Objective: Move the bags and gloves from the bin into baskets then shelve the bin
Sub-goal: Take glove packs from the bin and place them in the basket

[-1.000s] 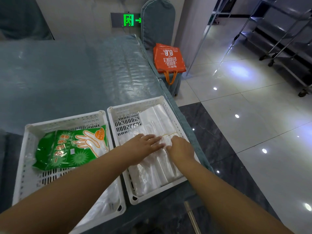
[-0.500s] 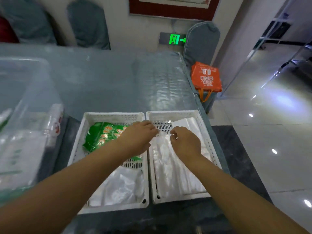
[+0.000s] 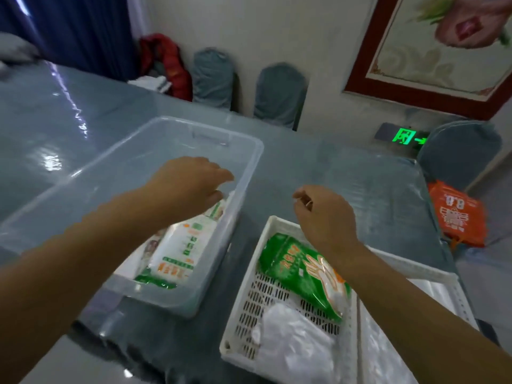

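Observation:
A clear plastic bin [image 3: 250, 159] stands on the table left of centre. Inside it lie white packs with green and orange print [image 3: 181, 250]. My left hand [image 3: 188, 187] reaches down into the bin above those packs, fingers curled; whether it touches one I cannot tell. My right hand [image 3: 325, 214] hovers over the far end of a white slotted basket [image 3: 243, 309], fingers loosely bent and holding nothing. That basket holds a green glove pack [image 3: 293, 270] and a clear plastic bag [image 3: 293, 345]. A second white basket [image 3: 454, 303] to its right holds clear bags.
The grey-blue table [image 3: 346, 176] has a glossy cover. Covered chairs [image 3: 279, 95] line the far wall, with a red garment [image 3: 169, 65] beside them. An orange bag [image 3: 457, 214] sits on a chair past the table's right edge. A framed picture [image 3: 432, 51] hangs above.
Both hands left the clear bags in the right basket and moved left. My view swung left, bringing the clear bin into sight, and my left hand went into it.

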The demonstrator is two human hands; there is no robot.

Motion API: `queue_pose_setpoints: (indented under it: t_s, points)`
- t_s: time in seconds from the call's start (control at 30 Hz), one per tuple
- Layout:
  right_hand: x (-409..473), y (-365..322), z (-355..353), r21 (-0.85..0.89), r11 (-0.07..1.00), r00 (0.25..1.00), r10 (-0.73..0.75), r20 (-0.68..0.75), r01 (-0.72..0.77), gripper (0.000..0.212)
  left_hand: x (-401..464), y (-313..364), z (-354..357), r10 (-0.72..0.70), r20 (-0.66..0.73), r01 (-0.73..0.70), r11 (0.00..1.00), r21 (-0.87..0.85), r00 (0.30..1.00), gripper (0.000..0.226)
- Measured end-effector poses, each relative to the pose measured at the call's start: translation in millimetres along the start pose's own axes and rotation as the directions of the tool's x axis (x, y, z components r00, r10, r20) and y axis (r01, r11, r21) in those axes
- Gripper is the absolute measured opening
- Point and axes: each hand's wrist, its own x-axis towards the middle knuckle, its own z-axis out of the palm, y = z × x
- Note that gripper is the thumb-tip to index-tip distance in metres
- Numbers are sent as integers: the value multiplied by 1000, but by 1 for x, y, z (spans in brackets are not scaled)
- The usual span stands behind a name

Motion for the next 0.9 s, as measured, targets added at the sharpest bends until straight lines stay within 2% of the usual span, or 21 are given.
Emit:
queue_pose_setpoints:
  t_s: [0.13,0.27,0.33,0.4,0.47,0.53,0.6,0.67,0.77,0.83,0.9]
  points:
    - [31,-68,35,56,996,998,-70,7,70,14,-12,-86,6,-107,48,108,994,-14,993,41]
    - [64,-134,85,57,995,993,-90,75,85,11,-13,-155,21,-93,111,96,995,-21,989,39]
    - [83,-160,117,5,997,983,-78,164,78,12,-10,-188,30,-72,144,74,997,-8,987,40]
    - [102,-177,153,-98,995,946,3,323,30,15,-5,-219,39,-57,160,57,998,6,986,40]
    - [116,-185,190,-198,980,874,124,470,-33,17,0,-242,49,-28,160,24,999,23,987,40]
    - [123,-187,222,-307,949,799,243,550,-77,21,2,-258,62,46,154,-53,998,38,987,40]
    - [123,-185,249,-389,915,757,326,566,-104,32,2,-270,73,108,141,-112,993,20,984,40]
    - [121,-182,271,-442,880,717,420,556,-173,51,0,-276,81,136,107,-134,991,-26,985,39]
    - [114,-187,294,-436,805,593,592,545,-402,71,-2,-278,87,117,32,-112,986,-125,993,37]
    - [111,-191,305,-354,777,597,628,499,-521,59,-2,-278,89,117,9,-115,984,-137,993,35]
    - [112,-195,311,-174,756,624,628,465,-630,38,-2,-279,91,116,-3,-115,981,-156,993,33]
